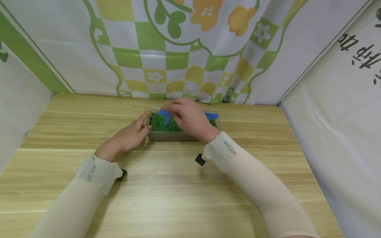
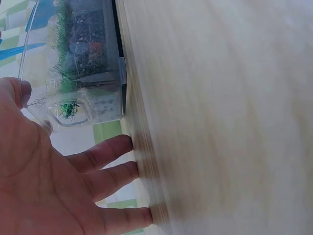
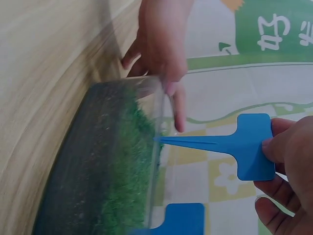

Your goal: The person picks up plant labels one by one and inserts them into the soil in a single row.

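A clear plastic box stands near the table's back edge, with dark soil and dense green grass-like sprouts inside. My right hand pinches the wide head of a blue T-shaped plant label between thumb and fingers, above the box. The label's pointed tip is down at the green; whether it has entered the soil is hidden. Another blue plant label stands farther right in the box. My left hand touches the box's left end with thumb and index finger, its other fingers straight against the table.
The wooden table extends in front of the box and to both sides. Close behind the box hangs a green and yellow checked curtain. White printed walls border the table on the sides. Each wrist carries a small black camera.
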Tool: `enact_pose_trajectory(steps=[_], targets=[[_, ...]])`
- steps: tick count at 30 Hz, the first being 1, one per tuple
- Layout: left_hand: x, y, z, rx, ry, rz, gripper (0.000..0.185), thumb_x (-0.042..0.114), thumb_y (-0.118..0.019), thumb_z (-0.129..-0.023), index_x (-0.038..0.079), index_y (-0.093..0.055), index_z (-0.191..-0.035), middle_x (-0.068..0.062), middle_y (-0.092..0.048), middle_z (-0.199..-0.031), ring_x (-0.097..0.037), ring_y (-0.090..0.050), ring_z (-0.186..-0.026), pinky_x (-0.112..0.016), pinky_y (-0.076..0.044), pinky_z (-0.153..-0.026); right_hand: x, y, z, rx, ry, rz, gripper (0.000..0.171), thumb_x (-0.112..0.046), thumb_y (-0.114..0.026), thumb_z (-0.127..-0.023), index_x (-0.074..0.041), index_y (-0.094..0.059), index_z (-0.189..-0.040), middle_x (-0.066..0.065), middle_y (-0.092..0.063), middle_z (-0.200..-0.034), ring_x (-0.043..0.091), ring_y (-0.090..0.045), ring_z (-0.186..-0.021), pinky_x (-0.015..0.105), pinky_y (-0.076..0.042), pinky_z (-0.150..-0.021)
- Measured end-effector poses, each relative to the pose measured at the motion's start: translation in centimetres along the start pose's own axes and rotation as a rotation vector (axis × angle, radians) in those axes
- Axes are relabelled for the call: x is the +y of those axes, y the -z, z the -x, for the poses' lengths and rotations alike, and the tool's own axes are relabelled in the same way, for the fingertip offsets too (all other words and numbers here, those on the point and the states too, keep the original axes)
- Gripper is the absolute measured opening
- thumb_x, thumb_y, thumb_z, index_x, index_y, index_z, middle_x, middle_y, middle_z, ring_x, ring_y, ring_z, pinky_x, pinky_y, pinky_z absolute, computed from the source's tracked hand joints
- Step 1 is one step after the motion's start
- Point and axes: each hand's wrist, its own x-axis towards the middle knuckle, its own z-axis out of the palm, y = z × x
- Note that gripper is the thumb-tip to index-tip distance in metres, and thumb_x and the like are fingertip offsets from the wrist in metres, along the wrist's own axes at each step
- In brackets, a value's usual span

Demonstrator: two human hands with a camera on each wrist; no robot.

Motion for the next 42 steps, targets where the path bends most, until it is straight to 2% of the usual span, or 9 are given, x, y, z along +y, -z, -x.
enact_pose_trajectory(steps=[6, 15, 20, 42], targets=[[0.0, 0.0, 0.0, -0.006, 0.001, 0.002, 0.065, 0.057, -0.019, -0.106, 0.04, 0.016, -0.158, -0.027, -0.043, -0.151, -0.054, -0.048, -0.129, -0.071, -0.035, -0.104, 0.4, -0.8, -0.2, -0.023, -0.015, 0.049, 0.03, -0.013, -0.052, -0.104, -0.019, -0.072, -0.125, -0.002, -0.072, -0.108, 0.015, -0.065, -0.097, 0.031, -0.052, -0.089], [-0.1, 0.1, 0.1, -0.011, 0.001, 0.009, 0.065, 0.059, -0.018, -0.105, 0.044, 0.018, -0.156, -0.027, -0.041, -0.152, -0.053, -0.048, -0.131, -0.071, -0.034, -0.104, 0.8, -1.8, -0.3, -0.064, -0.021, 0.085, 0.029, -0.012, -0.055, -0.103, -0.018, -0.072, -0.126, -0.001, -0.071, -0.104, 0.013, -0.065, -0.088, 0.029, -0.054, -0.079], [-0.1, 0.1, 0.1, -0.011, -0.003, 0.014, 0.064, 0.059, -0.018, -0.105, 0.045, 0.019, -0.156, -0.027, -0.041, -0.152, -0.053, -0.048, -0.13, -0.071, -0.035, -0.104, 0.9, -2.1, -0.3, -0.103, -0.024, 0.106, 0.031, -0.011, -0.055, -0.103, -0.018, -0.07, -0.129, -0.001, -0.071, -0.103, 0.013, -0.065, -0.088, 0.029, -0.053, -0.08], [0.1, 0.1, 0.3, 0.002, -0.017, 0.015, 0.065, 0.056, -0.02, -0.106, 0.042, 0.016, -0.158, -0.027, -0.044, -0.149, -0.052, -0.049, -0.129, -0.07, -0.036, -0.103, 0.7, -3.5, -0.4, -0.144, -0.017, 0.232, 0.031, -0.012, -0.055, -0.103, -0.023, -0.071, -0.128, -0.003, -0.075, -0.107, 0.013, -0.069, -0.088, 0.034, -0.055, -0.081]])
